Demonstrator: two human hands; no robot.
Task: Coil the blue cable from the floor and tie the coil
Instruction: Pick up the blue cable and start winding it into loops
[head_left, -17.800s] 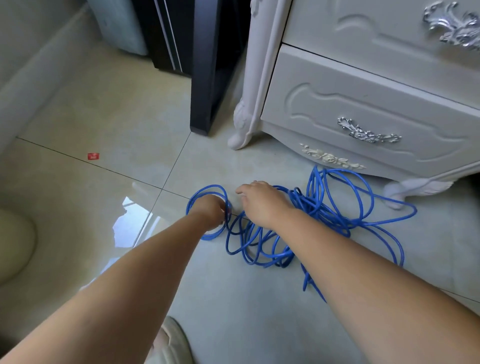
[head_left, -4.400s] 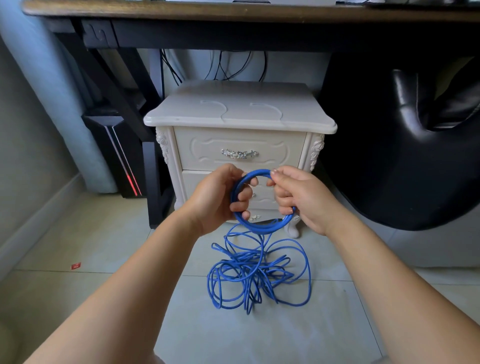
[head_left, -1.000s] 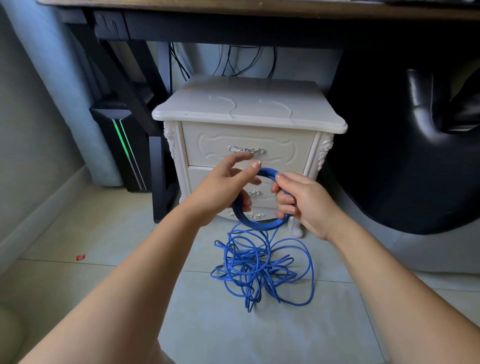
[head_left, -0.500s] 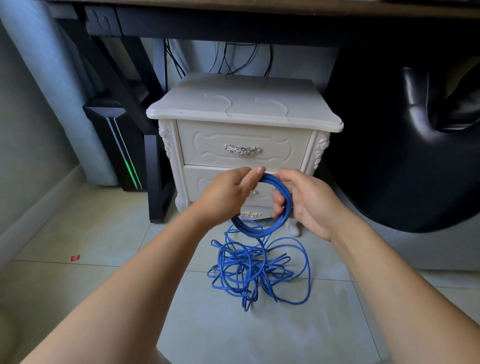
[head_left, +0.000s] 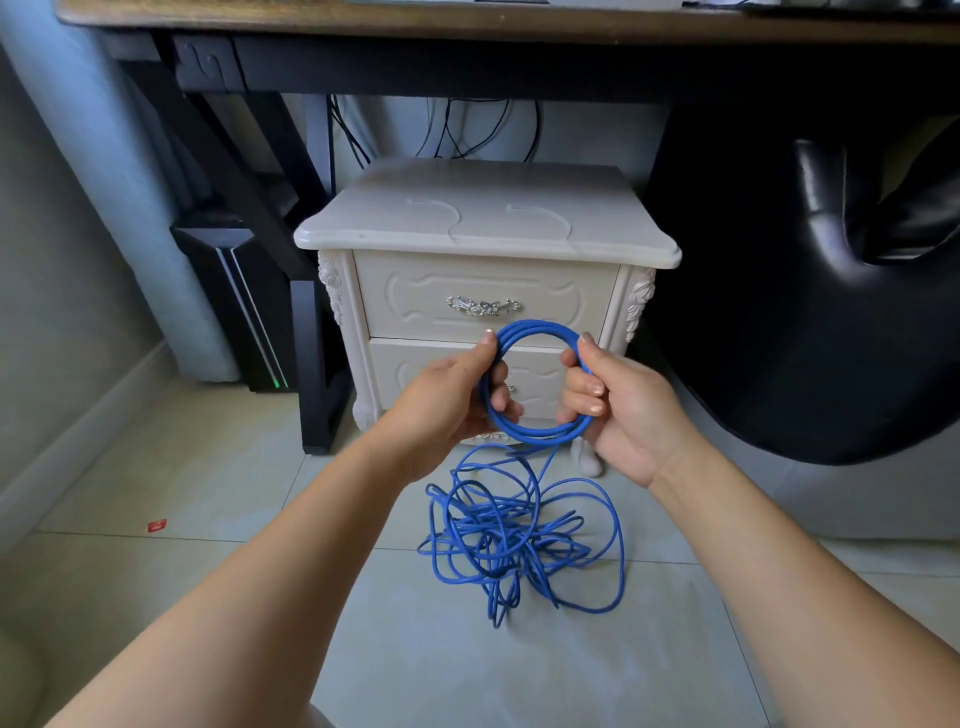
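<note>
**Blue cable (head_left: 545, 457): winding stage, tie not yet begun**

A small coil (head_left: 537, 325) of several turns is held upright in the air in front of the white nightstand (head_left: 483, 228), above the floor (head_left: 208, 493). The left hand (head_left: 449, 402) is closed round the coil's left side, with the thumb laid up along the upper arc and the fingers curled through the ring. The right hand (head_left: 621, 410) is closed round the right side, with the fingers wrapped over the strands. Both grasps are on the coil itself; neither hand is free.

From the bottom of the coil one strand is seen to drop to a loose tangle (head_left: 501, 540) lying on the tiles just in front of the nightstand's foot. The greater part of the cable's length is judged to be in that tangle. Progress is therefore estimated as early: winding begun, well short of done, nothing tied.

Next move, as judged: the turns are to be pinned by one hand alone while the other is released and slid down the hanging strand. A fresh length is then to be drawn up and laid on as a further turn of like size. The loops on the floor cross one another in many places, so snagging is to be expected if slack is hauled sharply. Slack should be lifted gently and shaken loose. The free end was not located in this view.
</note>
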